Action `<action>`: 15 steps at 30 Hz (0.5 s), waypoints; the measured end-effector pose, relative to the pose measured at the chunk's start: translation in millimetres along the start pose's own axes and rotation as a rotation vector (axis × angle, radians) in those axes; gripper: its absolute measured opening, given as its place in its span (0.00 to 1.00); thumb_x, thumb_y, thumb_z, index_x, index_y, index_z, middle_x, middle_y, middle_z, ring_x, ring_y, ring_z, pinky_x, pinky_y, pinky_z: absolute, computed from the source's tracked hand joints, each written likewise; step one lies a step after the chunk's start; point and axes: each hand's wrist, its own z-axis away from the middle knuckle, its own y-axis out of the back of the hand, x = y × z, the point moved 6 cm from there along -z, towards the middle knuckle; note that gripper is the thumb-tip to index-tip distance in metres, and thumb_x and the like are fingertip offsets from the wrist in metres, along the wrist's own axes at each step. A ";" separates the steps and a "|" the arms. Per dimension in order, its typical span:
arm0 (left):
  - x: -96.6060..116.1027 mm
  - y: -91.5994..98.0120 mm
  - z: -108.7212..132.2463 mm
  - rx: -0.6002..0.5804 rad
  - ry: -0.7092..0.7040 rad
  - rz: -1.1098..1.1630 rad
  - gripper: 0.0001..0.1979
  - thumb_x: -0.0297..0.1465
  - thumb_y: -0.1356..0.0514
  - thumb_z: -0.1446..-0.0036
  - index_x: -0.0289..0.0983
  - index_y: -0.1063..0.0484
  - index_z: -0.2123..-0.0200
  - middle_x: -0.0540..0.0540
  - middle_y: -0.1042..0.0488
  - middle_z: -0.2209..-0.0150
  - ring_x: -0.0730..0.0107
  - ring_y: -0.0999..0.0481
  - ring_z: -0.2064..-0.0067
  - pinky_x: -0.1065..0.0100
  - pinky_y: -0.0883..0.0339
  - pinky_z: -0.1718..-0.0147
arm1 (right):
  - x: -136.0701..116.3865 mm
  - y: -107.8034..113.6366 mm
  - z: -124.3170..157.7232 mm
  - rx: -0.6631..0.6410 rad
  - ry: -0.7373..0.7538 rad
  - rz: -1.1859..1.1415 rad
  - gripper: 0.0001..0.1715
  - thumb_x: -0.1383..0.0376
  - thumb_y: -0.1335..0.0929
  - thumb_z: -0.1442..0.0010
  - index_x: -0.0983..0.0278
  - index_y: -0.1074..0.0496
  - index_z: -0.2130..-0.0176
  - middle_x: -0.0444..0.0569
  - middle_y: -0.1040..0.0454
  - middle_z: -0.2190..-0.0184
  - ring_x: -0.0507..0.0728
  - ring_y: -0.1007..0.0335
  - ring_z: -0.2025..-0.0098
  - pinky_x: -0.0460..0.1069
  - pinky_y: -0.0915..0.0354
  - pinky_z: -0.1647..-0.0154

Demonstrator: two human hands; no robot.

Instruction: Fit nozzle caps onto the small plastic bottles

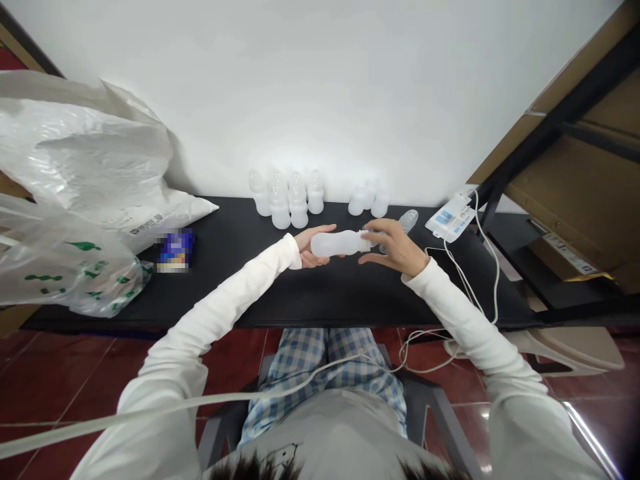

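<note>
White frosted plastic front and center: holding a bottle (333,245) out on its side above the black tabletop (240,293), base end to the left, narrow neck to the right. Got it cradled in the left hand (305,241), palm up, thumb along the far side, fingers under and along the near side, so pretty much wrapped around the base half. Over at the neck end, reaching in with the right hand (397,248), fingers at the far edge of the neck and thumb on the near side, partly spread. Can't tell if actually pinching there or just touching. Also something see-through behind those fingers, too hidden to make out.

Just past the right hand, a clear ribbed dome (409,220) on the table. Back by the white wall (320,100), a bunch of domed bottles (281,219) standing upright, and a bit to the right, a trio of white bottles (357,204). Farther right, a flat white box (453,217) with a blue label, plus a pale cable (497,267) looping down. Off to the left, big white bag (85,153), clear bag (75,267) with green prints in front, and a blue packet (176,248) beside them, partly pixelated.
</note>
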 end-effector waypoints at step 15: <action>23.1 25.7 19.8 0.409 -0.273 -0.242 0.29 0.53 0.42 0.42 0.29 0.23 0.60 0.37 0.21 0.73 0.70 0.28 0.79 0.70 0.38 0.83 | 36.8 2.0 -5.8 -0.068 -0.305 -0.352 0.19 0.54 0.31 0.39 0.58 0.31 0.51 0.53 0.25 0.52 0.62 0.26 0.50 0.60 0.29 0.49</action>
